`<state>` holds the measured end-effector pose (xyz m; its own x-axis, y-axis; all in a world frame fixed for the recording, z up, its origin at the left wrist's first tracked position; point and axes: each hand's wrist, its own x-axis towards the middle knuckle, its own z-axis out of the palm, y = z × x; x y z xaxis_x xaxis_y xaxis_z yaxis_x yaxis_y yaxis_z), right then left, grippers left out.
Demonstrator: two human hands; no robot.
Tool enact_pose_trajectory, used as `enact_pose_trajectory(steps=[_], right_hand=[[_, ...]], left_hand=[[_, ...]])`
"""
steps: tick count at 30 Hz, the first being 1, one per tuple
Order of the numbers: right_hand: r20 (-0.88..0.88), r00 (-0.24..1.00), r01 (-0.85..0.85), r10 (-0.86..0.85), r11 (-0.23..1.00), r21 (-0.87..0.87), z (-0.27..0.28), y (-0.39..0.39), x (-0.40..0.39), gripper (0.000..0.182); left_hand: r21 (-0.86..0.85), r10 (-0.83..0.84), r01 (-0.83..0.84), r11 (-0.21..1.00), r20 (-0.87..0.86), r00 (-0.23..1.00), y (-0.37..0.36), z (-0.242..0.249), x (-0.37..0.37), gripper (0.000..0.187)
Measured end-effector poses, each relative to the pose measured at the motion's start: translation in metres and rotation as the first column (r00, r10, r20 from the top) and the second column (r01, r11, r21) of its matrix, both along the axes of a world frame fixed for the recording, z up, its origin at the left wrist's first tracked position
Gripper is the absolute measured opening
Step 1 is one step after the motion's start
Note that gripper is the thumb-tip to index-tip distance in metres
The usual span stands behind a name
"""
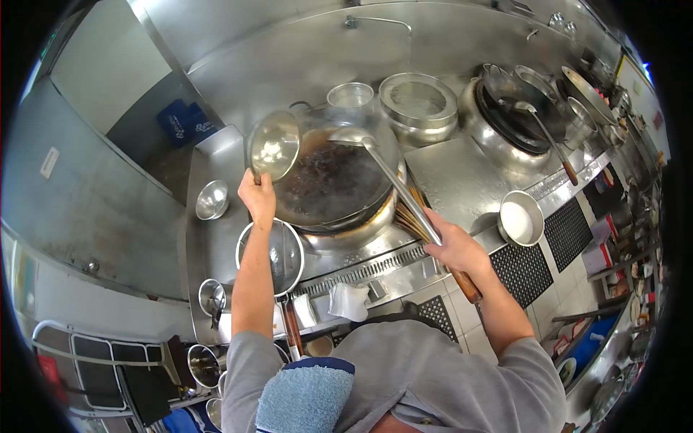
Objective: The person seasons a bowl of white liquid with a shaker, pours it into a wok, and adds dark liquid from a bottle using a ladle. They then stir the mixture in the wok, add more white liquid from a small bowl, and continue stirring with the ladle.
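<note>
A metal bowl (pixel 276 144) is tilted over the left side of a large wok (pixel 339 189), and my left hand (pixel 258 196) grips its lower rim. Dark, steaming contents fill the wok. My right hand (pixel 456 247) is wrapped round the long handle of a ladle (pixel 351 136), whose head is over the far part of the wok. Reddish-brown matter shows between the bowl and the ladle head. Below my left hand, a round strainer (pixel 286 258) lies at the wok's near left edge. Beside the wok, under the ladle handle, is a bamboo brush (pixel 411 216).
Behind the wok stand a strainer pot (pixel 350 96) and a large lidded pot (pixel 419 101). A second wok (pixel 523 108) with a ladle is at the right, near a pan of white contents (pixel 521 219). A small bowl (pixel 212 200) sits on the left counter.
</note>
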<state>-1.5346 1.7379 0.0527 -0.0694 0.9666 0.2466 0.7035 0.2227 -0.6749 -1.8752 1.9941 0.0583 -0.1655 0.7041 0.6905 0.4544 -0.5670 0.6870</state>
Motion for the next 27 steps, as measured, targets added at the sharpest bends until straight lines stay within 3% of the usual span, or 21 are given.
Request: enact_pose_trajectory(steps=[2,3,7,8,11,12,13,15,16,17,19,20,21,22,23,24,27], right_hand=[[-0.312,0.941,0.008,-0.128,0.934,-0.357,0.037,-0.007,-0.011,0.074],[-0.429,0.873,-0.032,-0.231,0.852,-0.523,0.052,-0.011,-0.016,0.074],[-0.743,0.628,-0.176,-0.231,0.888,-0.425,0.050,-0.019,-0.022,0.073],[-0.849,0.452,-0.212,-0.274,0.892,-0.400,0.052,-0.021,-0.026,0.071],[-0.949,0.203,-0.366,-0.241,0.880,-0.302,0.045,-0.010,-0.029,0.069],[-0.880,0.420,-0.278,-0.221,0.892,-0.356,0.040,-0.008,-0.036,0.068],[-0.864,0.446,-0.252,-0.231,0.894,-0.370,0.039,-0.009,-0.043,0.068],[-0.833,0.500,-0.195,-0.237,0.906,-0.375,0.036,-0.007,-0.045,0.068],[-0.926,0.322,-0.337,-0.198,0.890,-0.307,0.019,-0.005,-0.030,0.068],[-0.898,0.400,-0.289,-0.185,0.904,-0.315,0.020,-0.002,-0.028,0.067],[-0.822,0.538,-0.216,-0.187,0.912,-0.348,0.018,-0.003,-0.035,0.066],[-0.886,0.432,-0.263,-0.166,0.917,-0.300,0.014,0.004,-0.023,0.062],[-0.930,0.327,-0.309,-0.168,0.911,-0.273,0.012,0.013,-0.006,0.061],[-0.962,0.214,-0.351,-0.171,0.905,-0.239,0.011,0.021,0.013,0.061],[-0.980,0.094,-0.387,-0.174,0.901,-0.197,0.013,0.028,0.031,0.060],[-0.970,0.157,-0.302,-0.183,0.927,-0.224,0.018,0.035,0.044,0.060],[-0.823,0.553,-0.067,-0.129,0.978,-0.198,-0.005,0.081,0.111,0.060]], left_hand=[[-0.066,-0.062,0.086,0.994,0.296,0.953,0.011,-0.017,-0.017,0.009],[-0.063,-0.078,0.106,0.992,0.349,0.934,0.007,-0.018,-0.022,0.008],[-0.026,-0.130,0.160,0.987,0.461,0.878,-0.006,-0.017,-0.029,0.006],[-0.018,-0.137,0.164,0.986,0.463,0.876,-0.009,-0.018,-0.031,0.006],[-0.061,-0.193,0.278,0.959,0.580,0.792,-0.019,-0.005,-0.026,0.009],[-0.108,-0.168,0.256,0.961,0.509,0.844,-0.017,-0.015,-0.034,0.014],[-0.148,-0.153,0.237,0.960,0.431,0.889,-0.012,-0.022,-0.043,0.020],[-0.122,-0.122,0.202,0.972,0.473,0.873,-0.029,-0.003,-0.030,0.019],[-0.078,-0.023,0.043,0.996,0.242,0.970,-0.025,-0.015,-0.039,0.020],[0.012,0.113,-0.113,0.994,0.016,0.993,-0.016,-0.025,-0.048,0.022],[0.055,0.268,-0.262,0.963,-0.221,0.938,-0.027,-0.016,-0.048,0.025],[0.091,0.335,-0.324,0.942,-0.335,0.881,-0.031,-0.012,-0.046,0.026],[0.042,0.302,-0.304,0.952,-0.301,0.904,-0.032,-0.015,-0.049,0.022],[-0.102,0.152,-0.146,0.984,0.059,0.987,-0.038,-0.014,-0.045,0.018],[-0.178,0.019,0.062,0.982,0.422,0.906,-0.047,-0.008,-0.036,0.015],[-0.159,0.029,0.055,0.986,0.482,0.876,-0.064,0.007,-0.020,0.014],[-0.157,-0.019,0.143,0.977,0.607,0.794,-0.108,0.028,0.025,0.027]])
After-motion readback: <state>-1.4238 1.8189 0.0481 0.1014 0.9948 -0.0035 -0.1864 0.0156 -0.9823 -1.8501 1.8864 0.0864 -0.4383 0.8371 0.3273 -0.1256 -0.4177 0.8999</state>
